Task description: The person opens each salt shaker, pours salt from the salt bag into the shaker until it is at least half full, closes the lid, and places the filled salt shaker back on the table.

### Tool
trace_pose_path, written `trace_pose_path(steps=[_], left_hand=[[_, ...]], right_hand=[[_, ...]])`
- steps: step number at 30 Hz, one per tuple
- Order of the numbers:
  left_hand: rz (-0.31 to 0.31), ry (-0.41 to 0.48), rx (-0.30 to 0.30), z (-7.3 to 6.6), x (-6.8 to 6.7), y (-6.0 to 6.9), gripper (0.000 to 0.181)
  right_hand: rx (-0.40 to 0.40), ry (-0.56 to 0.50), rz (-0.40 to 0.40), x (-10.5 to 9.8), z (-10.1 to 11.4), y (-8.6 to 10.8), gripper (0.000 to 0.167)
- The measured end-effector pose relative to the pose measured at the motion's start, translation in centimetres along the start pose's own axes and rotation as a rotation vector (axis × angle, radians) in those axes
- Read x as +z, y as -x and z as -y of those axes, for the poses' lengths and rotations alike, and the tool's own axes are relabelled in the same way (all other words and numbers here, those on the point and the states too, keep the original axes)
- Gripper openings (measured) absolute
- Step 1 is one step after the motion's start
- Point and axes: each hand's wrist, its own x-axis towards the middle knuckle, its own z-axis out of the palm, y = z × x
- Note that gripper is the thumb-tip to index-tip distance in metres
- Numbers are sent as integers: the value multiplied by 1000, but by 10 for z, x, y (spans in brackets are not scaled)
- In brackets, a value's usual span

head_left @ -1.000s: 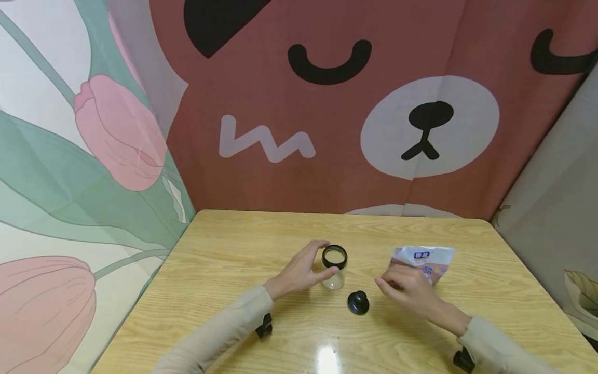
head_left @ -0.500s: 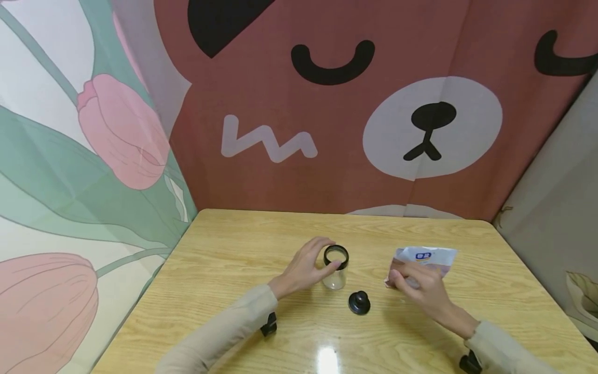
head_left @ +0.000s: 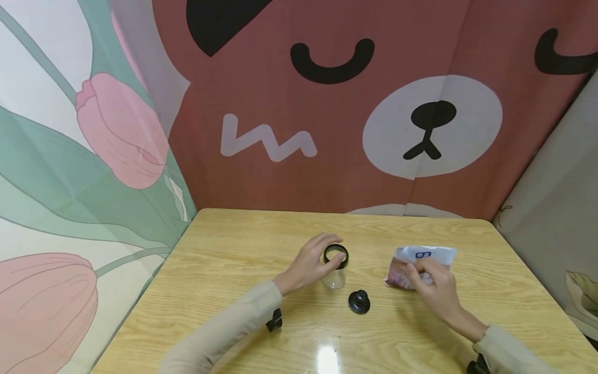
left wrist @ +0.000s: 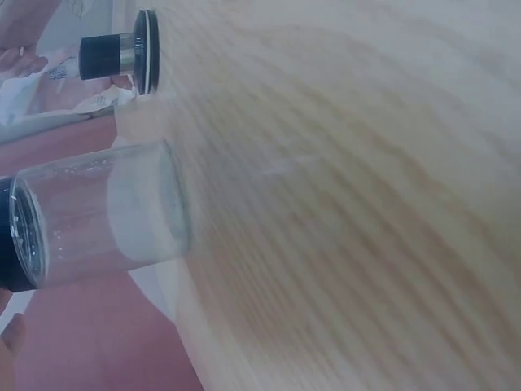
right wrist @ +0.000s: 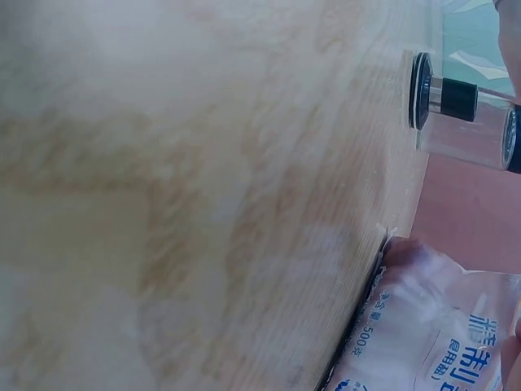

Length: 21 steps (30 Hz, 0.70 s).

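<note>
I see the left hand (head_left: 308,264), fingers apart about the jar (head_left: 334,279), midway between the surface's (head_left: 243,239) side edges; right hand (head_left: 438,290), fingers curled, at the bag (head_left: 401,274), nearer the right edge. I cannot tell whether either grips.

Upright clear jar (head_left: 334,280), black lid (head_left: 359,302) knob-up nearby, pink-and-white bag (head_left: 401,276) farther right
</note>
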Motion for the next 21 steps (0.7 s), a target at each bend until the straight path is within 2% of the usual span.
trace_pose_path(steps=[6,12,18,21], left_hand=[[-47,-15,57,-3,2,-7,36],[-55,-17,90,-6,4,-12,35],[-65,-2,107,-7,8,-15,33],[-72,7,112,-9,9,-17,33]], right_hand=[[45,18,-23,-3,-1,2,18],[117,76,-80,-6,-1,3,13],[248,132,-109,-12,1,5,23],[277,155,-114,-15,2,5,27]])
